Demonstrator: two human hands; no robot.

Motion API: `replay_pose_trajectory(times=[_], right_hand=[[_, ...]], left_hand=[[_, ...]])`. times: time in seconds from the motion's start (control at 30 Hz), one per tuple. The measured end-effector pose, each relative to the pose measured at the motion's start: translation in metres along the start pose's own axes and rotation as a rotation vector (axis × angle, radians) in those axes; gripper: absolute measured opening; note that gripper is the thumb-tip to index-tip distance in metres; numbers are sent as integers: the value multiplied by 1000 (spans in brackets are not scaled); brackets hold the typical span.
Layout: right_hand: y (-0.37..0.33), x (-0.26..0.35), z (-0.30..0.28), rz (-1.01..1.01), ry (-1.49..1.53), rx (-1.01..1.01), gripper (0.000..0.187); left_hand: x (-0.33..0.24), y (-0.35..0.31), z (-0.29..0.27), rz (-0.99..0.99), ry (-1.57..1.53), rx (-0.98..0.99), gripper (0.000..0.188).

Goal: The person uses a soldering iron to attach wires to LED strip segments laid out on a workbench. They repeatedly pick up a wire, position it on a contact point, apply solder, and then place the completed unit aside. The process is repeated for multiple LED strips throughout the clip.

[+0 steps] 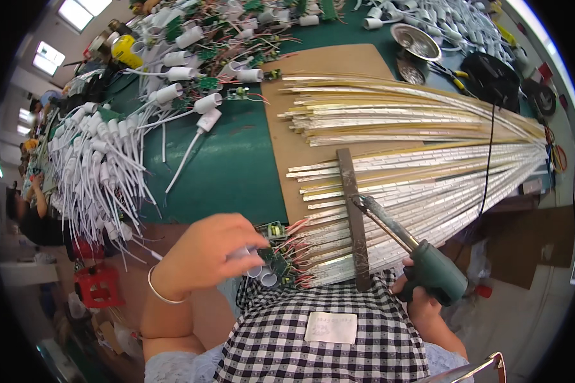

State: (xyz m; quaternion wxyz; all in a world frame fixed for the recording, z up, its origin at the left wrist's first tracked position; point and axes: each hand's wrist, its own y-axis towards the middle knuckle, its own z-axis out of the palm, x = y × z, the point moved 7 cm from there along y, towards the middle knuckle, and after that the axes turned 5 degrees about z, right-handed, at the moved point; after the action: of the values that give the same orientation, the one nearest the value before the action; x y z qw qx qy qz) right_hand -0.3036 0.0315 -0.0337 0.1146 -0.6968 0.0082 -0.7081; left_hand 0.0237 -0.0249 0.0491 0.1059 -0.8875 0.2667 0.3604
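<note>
My left hand [204, 246], a bangle at its wrist, is closed around a white plastic cylinder [241, 254] at the table's near edge. Beside its fingertips sit small green circuit boards [276, 231] with red wires, and more white cylinders [268, 278]. These red wires run to the ends of the LED strips [329, 271]. My right hand [421, 300] grips the green handle of a soldering gun [437, 271]. Its tip reaches up and left to a dark metal bar [354, 220] lying across the strips; I cannot tell if it touches.
Long silvery and yellow strips [390, 115] fan over a brown board [338, 60]. White cylinders with cables [102, 150] hang over the left table edge. Wired circuit boards [217, 64] are heaped at the back. A metal bowl [415, 41] stands back right. A black cord [490, 153] crosses the strips.
</note>
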Motion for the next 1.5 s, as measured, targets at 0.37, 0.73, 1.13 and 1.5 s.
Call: replay_pose_trajectory(times=[0.37, 0.73, 1.13, 1.5], right_hand=[[11, -8, -4, 69, 100, -87, 49], [10, -2, -3, 10, 94, -218, 51], [17, -1, 5, 78, 74, -89, 55], [15, -9, 4, 50, 129, -55, 61]], left_hand=[[20, -2, -58, -45, 322, -195, 14], [99, 123, -66, 148, 899, -418, 34], [121, 132, -71, 177, 848, -203, 6], [37, 73, -2, 175, 318, -236, 7]])
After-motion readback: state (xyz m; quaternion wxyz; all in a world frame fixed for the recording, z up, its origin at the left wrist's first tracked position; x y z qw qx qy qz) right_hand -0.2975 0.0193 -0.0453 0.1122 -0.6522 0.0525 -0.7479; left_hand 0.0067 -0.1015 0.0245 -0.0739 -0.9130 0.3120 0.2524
